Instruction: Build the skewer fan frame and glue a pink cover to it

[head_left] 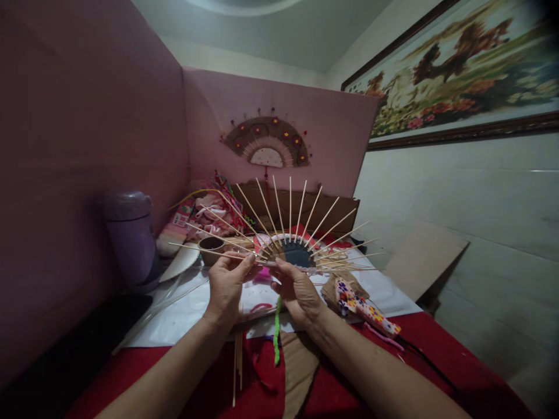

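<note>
Between my hands is a half-round fan frame (299, 254), a dark and brown cardboard piece with thin wooden sticks spreading out from its curved edge. The sticks point up and to both sides. My left hand (229, 278) pinches the frame's left end near a low stick, thumb against fingers. My right hand (297, 290) grips the lower edge close to the middle, with its thumb on top and its fingers partly hidden beneath. Below the right hand a green fuzzy strip (277, 331) hangs over the table edge.
A finished-looking fan (279, 137) hangs on the pink panel. On the white sheet (174, 319) stand a brown cup (211, 250) and a heap of pink material (213, 212). A purple bin (133, 244) is at left. A flower-patterned glue gun (367, 308) lies at right, its black cord trailing.
</note>
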Tool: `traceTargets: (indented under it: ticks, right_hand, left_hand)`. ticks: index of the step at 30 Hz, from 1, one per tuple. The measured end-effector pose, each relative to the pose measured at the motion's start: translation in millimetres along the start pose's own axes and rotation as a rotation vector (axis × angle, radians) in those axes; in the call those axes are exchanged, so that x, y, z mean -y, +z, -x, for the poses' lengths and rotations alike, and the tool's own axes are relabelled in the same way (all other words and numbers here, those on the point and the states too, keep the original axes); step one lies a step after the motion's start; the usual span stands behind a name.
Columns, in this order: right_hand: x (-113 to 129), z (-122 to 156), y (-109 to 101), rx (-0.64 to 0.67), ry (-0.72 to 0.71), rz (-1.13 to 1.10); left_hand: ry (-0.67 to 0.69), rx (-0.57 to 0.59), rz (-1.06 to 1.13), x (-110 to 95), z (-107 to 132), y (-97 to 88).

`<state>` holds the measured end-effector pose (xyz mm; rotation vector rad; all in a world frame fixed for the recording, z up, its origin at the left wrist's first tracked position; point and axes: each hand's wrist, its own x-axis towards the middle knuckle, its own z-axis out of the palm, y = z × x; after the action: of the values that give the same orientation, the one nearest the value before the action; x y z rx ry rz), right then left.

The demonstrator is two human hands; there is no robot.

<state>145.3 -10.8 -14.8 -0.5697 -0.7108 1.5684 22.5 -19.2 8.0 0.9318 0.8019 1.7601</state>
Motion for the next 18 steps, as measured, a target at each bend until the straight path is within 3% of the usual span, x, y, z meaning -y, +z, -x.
traceTargets:
  ticks: [18]
  right_hand:
    - [0.1,-0.3,-0.5,-0.003,0.001,0.003]
  left_hand:
    - [-0.009,0.001,-0.016,-0.8,1.1,0.3]
